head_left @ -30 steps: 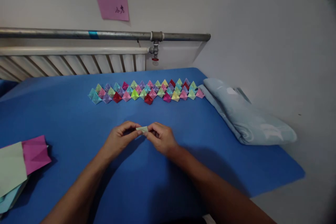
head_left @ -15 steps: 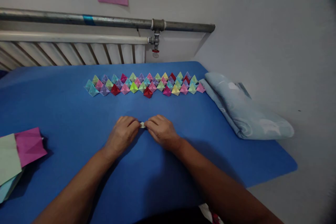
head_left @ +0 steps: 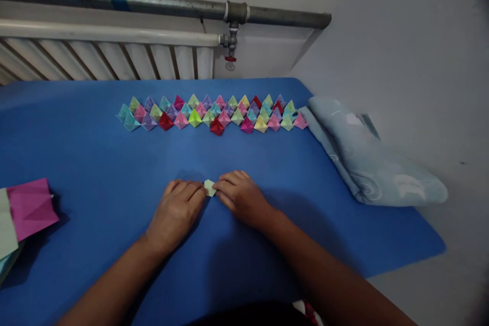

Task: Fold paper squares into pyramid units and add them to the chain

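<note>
A small folded piece of pale green paper (head_left: pixel 209 188) lies between my two hands, low over the blue surface. My left hand (head_left: pixel 179 206) pinches its left side with closed fingers. From the other side, my right hand (head_left: pixel 240 196) grips the paper's right edge between thumb and fingertips. Beyond the hands stand rows of folded paper pieces (head_left: pixel 194 118) in many colours, all pointed at the top. One red folded piece (head_left: pixel 217 126) sits alone in the nearest row, with gaps on both sides of it.
At the left edge lie loose magenta paper (head_left: pixel 32 209) and pale green sheets (head_left: pixel 5 229). A folded light blue blanket (head_left: pixel 367 163) rests at the right end of the blue surface (head_left: pixel 95 173). Behind are a white radiator (head_left: pixel 107 58), a metal pipe (head_left: pixel 171 6) and a red-handled valve (head_left: pixel 231 58).
The pale green paper now shows more of its face between my fingers, and my hands have parted slightly. The whole view has tipped downward a little.
</note>
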Available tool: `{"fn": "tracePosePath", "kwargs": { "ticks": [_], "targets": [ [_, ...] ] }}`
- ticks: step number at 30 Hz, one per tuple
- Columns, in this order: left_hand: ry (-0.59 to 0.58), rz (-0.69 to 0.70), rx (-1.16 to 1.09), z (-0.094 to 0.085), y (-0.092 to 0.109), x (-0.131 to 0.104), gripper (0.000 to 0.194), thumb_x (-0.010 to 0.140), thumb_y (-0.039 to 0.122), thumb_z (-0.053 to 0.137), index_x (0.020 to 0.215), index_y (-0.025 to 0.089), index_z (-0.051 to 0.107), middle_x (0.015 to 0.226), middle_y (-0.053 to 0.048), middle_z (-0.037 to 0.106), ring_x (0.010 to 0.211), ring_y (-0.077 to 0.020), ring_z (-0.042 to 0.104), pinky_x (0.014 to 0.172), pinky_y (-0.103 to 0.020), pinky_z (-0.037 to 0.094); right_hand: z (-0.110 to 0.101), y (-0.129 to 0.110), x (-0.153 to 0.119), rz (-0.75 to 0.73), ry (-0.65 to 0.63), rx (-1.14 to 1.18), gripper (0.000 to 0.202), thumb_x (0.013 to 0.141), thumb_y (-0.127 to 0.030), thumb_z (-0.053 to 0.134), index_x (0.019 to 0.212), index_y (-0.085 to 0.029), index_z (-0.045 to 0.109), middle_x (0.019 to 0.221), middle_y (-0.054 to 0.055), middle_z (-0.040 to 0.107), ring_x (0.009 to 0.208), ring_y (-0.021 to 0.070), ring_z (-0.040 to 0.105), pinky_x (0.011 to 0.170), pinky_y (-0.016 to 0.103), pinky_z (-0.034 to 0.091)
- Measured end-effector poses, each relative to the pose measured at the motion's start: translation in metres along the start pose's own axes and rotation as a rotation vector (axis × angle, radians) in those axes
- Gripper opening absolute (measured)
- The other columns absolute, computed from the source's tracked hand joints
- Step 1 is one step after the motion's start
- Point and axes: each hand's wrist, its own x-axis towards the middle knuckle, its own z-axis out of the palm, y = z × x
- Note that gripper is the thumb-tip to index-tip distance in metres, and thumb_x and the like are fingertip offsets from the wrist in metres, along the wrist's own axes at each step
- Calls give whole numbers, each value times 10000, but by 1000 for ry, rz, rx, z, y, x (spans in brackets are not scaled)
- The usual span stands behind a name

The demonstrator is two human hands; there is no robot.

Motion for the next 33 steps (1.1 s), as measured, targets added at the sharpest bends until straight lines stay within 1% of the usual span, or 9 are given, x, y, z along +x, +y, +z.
{"fn": "tracePosePath", "kwargs": {
  "ticks": [3, 6, 9, 13, 16, 19, 24, 28, 33],
  "targets": [
    [1, -33, -23, -1, 2, 1, 179, 958, 138, 484, 1024, 133, 651, 988, -83, 723, 871, -216, 631, 792, -384, 448, -1, 1, 3, 25, -17, 59, 134, 921, -219, 607, 1013, -192, 701, 1009, 56, 682, 897, 174, 572, 821, 329, 382],
    [-4, -79, -42, 0, 3, 3, 171, 952, 146, 502, 1027, 131, 655, 982, -83, 722, 871, -223, 631, 786, -389, 441, -3, 2, 4, 54, -22, 106, 148, 947, -235, 568, 993, -196, 703, 1002, 53, 684, 904, 168, 584, 828, 328, 394],
    [-26, -132, -54, 0, 5, 5, 159, 952, 204, 522, 981, 147, 667, 951, -79, 716, 851, -226, 621, 777, -396, 431, -2, 3, 6, 79, -12, 137, 146, 946, -239, 566, 981, -195, 701, 999, 55, 683, 918, 171, 591, 840, 328, 406],
    [-45, -212, -93, 1, 5, 7, 216, 971, 249, 481, 912, 175, 676, 908, -70, 705, 816, -223, 597, 745, -387, 421, -2, 4, 10, 98, -22, 177, 132, 940, -239, 570, 932, -191, 693, 949, 45, 683, 895, 165, 594, 840, 318, 415],
    [-58, -272, -153, 1, 4, 7, 242, 977, 268, 462, 887, 196, 674, 891, -54, 700, 804, -212, 590, 738, -380, 411, -3, 4, 12, 117, -27, 212, 121, 936, -231, 568, 911, -193, 680, 949, 42, 676, 893, 162, 592, 829, 313, 419],
    [-101, -346, -231, 1, 3, 9, 244, 975, 275, 460, 866, 204, 665, 877, -40, 698, 803, -207, 602, 751, -387, 402, -6, 2, 15, 145, -29, 239, 98, 925, -218, 576, 891, -188, 663, 954, 43, 672, 897, 163, 592, 828, 311, 421],
    [-114, -488, -392, 1, 1, 12, 192, 956, 311, 488, 867, 224, 634, 836, -2, 693, 806, -189, 627, 810, -401, 399, -8, 0, 18, 183, -51, 268, 86, 910, -188, 583, 852, -174, 645, 911, 37, 659, 861, 154, 580, 793, 295, 420],
    [-134, -504, -421, 1, -1, 12, 219, 954, 313, 471, 826, 223, 624, 796, 6, 677, 774, -183, 618, 815, -405, 394, -8, 0, 19, 188, -47, 281, 86, 906, -186, 579, 840, -174, 633, 893, 33, 651, 846, 151, 567, 784, 291, 417],
    [-171, -476, -322, 1, -1, 14, 219, 945, 311, 479, 814, 213, 624, 780, 0, 665, 760, -195, 598, 800, -405, 382, -6, 0, 19, 230, -13, 277, 70, 892, -213, 599, 830, -185, 614, 929, 36, 643, 865, 154, 580, 789, 289, 427]
  ]
}}
